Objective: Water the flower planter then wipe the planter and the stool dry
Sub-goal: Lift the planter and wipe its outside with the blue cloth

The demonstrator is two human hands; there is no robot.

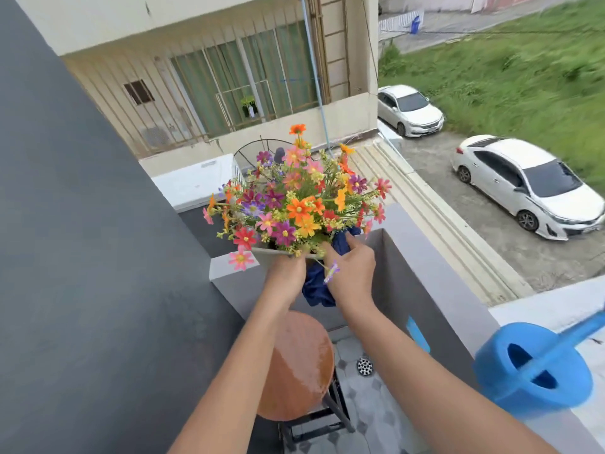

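Navy cloth (319,291) bunched against the near and right side of the planter (278,255), pressed there by the right hand (352,271), whose fingers curl over the cloth's upper fold at the rim. Left hand (286,273) closed on the planter's near wall just below the rim, bearing its weight; the planter is lifted clear of the stool (296,365), which sits directly below both wrists, its round top filmed with water. Flowers (294,204) fan up and away from the hands, hiding the soil and far rim. Key relation: the planter lies ahead of and slightly above both hands, with the cloth between the right palm and the wall, so the wipe should run around the wall from the right side; the left hand is the nearer anchor and would need to turn or regrip to expose the side it covers. Watering can (533,368) rests on the ledge (435,257) well to the right of the right forearm, untouched. Judgement: watering done, planter drying under way, stool top still wet and waiting. Risk: the planter held over the stool on a one-hand grip, close beside the ledge.
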